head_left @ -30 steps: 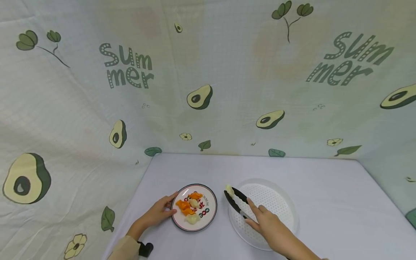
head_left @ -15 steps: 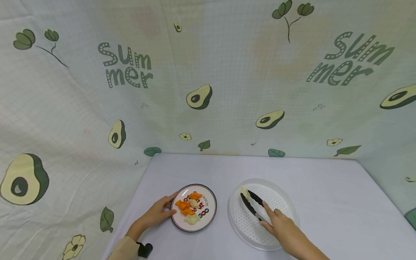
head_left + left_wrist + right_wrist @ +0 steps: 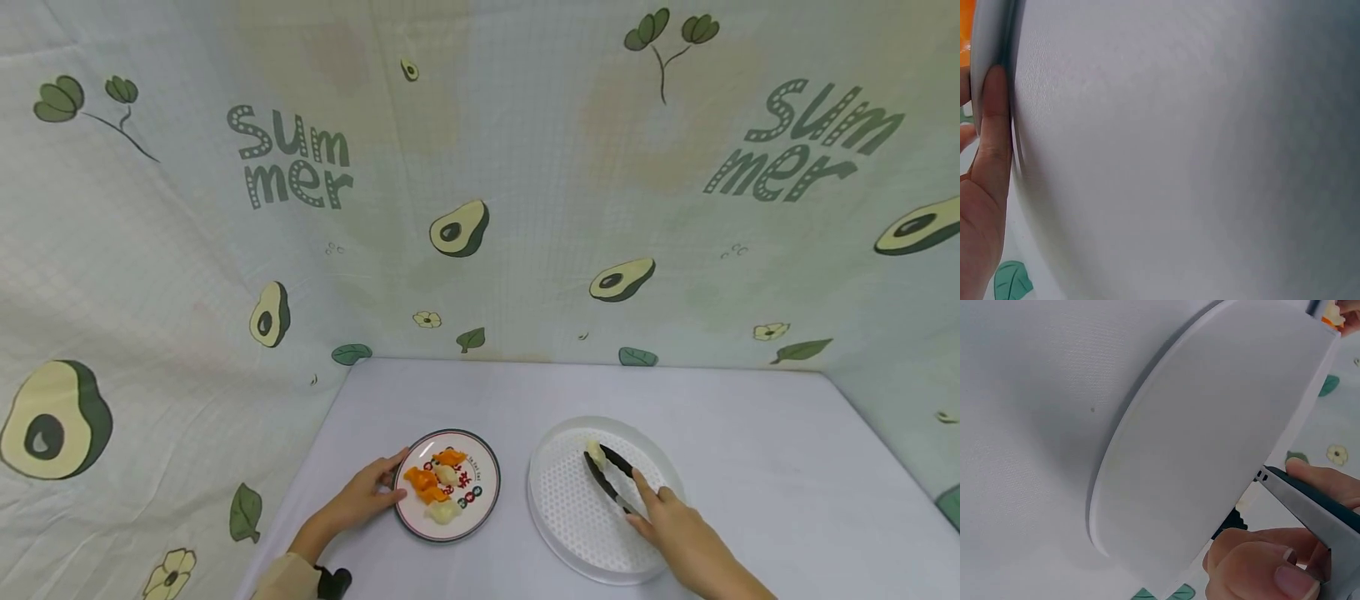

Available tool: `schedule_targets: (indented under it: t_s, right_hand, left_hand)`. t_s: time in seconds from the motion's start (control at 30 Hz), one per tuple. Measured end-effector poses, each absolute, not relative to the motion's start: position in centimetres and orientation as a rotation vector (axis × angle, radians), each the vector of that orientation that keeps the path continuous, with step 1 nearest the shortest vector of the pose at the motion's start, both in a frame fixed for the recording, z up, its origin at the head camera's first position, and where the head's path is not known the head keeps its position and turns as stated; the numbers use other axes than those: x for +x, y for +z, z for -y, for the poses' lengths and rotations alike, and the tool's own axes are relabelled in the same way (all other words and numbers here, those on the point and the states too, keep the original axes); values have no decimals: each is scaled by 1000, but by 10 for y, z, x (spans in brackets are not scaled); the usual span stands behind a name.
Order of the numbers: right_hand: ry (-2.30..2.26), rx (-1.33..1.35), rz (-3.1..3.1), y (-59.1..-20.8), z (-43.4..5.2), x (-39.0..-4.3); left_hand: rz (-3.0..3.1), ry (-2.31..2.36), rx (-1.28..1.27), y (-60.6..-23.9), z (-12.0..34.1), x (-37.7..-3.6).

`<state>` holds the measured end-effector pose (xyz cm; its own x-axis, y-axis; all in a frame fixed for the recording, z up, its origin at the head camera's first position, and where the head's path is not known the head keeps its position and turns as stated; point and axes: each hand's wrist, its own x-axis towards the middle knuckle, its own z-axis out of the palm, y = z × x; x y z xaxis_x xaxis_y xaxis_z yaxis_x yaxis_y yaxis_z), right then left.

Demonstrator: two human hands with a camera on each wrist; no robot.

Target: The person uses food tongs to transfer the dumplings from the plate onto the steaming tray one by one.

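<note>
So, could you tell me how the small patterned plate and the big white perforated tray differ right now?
The patterned plate is smaller, dark-rimmed and printed; the perforated tray is larger, plain white and dotted with holes. The plate holds several orange and pale food pieces; over the tray there is only one pale piece, pinched in black tongs. The left hand touches the plate's edge; the right hand grips the tongs above the tray. Both are round and lie flat on the table.
</note>
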<state>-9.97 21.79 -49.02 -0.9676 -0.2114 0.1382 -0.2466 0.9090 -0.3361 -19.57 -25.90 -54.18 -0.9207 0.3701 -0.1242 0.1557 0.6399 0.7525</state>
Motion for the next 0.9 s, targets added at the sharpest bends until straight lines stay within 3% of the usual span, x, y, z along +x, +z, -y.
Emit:
schedule_targets:
  t_s: [0.9]
  right_hand:
    - [592, 306, 3110, -478, -229, -104]
  left_hand:
    - [-2600, 1169, 425, -542, 259, -195]
